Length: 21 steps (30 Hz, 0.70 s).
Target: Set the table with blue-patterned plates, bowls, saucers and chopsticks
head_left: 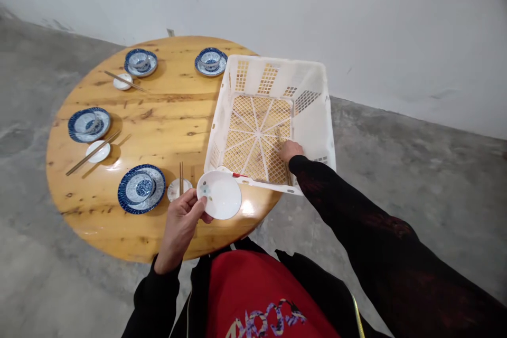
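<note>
My left hand (186, 216) pinches the rim of a small white dish (222, 198) with a leaf pattern, held in front of the basket's near edge. Down inside a white plastic basket (273, 66), my right hand (291, 151) is closed around chopsticks (288, 173), whose ends show above and below the fist. Just past my left hand, a pair of chopsticks (181, 174) rests across another small dish (171, 190). Left of that, a clear bowl (143, 186) stands on a blue-rimmed plate (122, 190).
The basket sits on the right side of a round wooden table (166, 127). Around the table's left and back are more blue-rimmed plates (103, 121) with bowls, and small dishes (98, 152) with chopsticks across them. A wall (277, 5) rises behind.
</note>
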### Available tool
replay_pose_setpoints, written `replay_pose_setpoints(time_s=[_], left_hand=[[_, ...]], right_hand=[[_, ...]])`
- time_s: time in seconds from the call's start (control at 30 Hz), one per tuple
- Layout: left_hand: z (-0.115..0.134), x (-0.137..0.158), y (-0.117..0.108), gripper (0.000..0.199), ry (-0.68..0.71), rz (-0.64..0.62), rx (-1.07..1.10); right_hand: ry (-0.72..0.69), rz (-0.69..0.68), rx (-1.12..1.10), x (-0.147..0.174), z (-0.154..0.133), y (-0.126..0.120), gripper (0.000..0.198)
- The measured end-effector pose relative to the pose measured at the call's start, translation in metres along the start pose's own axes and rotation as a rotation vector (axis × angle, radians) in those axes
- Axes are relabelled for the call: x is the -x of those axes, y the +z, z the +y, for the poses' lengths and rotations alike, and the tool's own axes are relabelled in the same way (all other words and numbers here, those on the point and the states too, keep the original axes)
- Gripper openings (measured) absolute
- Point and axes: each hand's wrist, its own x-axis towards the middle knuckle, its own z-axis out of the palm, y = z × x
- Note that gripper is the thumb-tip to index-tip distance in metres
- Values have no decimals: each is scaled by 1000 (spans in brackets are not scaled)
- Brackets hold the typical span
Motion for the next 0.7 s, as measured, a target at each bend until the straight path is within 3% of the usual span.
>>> replay_pose_setpoints(time_s=[0.2, 0.33, 0.47, 0.57, 0.7], left_hand=[[-10, 13, -4, 26, -2, 11, 12], [-15, 23, -7, 27, -8, 49, 15], [-17, 33, -5, 30, -13, 92, 31], [-16, 42, -2, 30, -11, 109, 50], [-15, 54, 2, 28, -15, 136, 54]], right_hand=[[-9, 40, 3, -3, -5, -17, 32], [-136, 243, -78, 5, -15, -51, 26], [-287, 448, -296, 28, -21, -79, 21], [-363, 485, -441, 43, -22, -77, 26], [-392, 414, -466, 43, -20, -54, 30]])
